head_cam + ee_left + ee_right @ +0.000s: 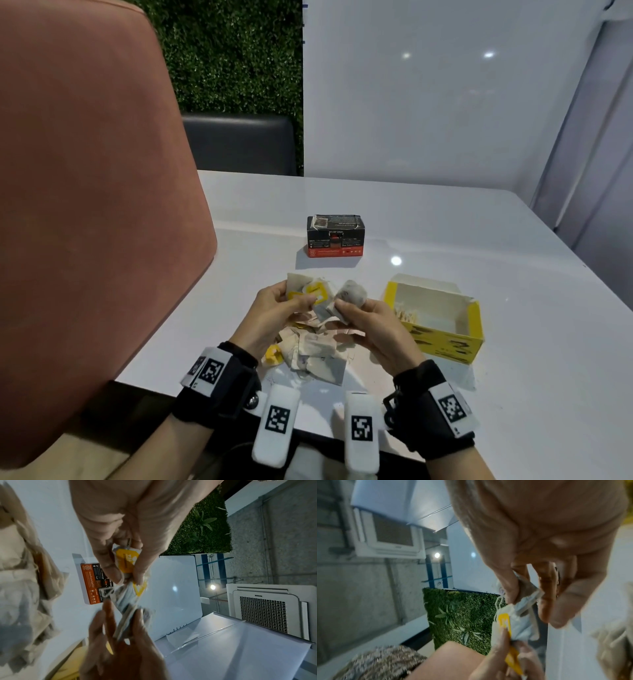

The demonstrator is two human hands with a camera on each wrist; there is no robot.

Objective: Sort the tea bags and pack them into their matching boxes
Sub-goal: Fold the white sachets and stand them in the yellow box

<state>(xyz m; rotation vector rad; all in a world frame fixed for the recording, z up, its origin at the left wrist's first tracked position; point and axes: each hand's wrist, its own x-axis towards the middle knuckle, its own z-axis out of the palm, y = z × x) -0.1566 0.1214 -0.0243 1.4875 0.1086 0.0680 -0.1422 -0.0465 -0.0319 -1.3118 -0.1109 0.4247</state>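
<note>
Both hands are raised together over a heap of loose tea bags [313, 349] on the white table [445, 219]. My left hand [274, 308] pinches several tea bags with yellow tags [313, 291], also seen as yellow-tagged tea bags [126, 561] between thumb and fingers. My right hand [368, 320] grips a small stack of pale tea bags [349, 296]; these pale tea bags [524, 602] sit pinched between thumb and fingers. The two bundles touch. An open yellow box [442, 322] stands just right of my right hand. A black and orange box [335, 236] stands farther back.
A large pink chair back [92, 205] fills the left side, overlapping the table's left edge. A white wall panel [445, 85] rises behind the table, with a green hedge wall [233, 51] and a dark seat [239, 144] at the back left.
</note>
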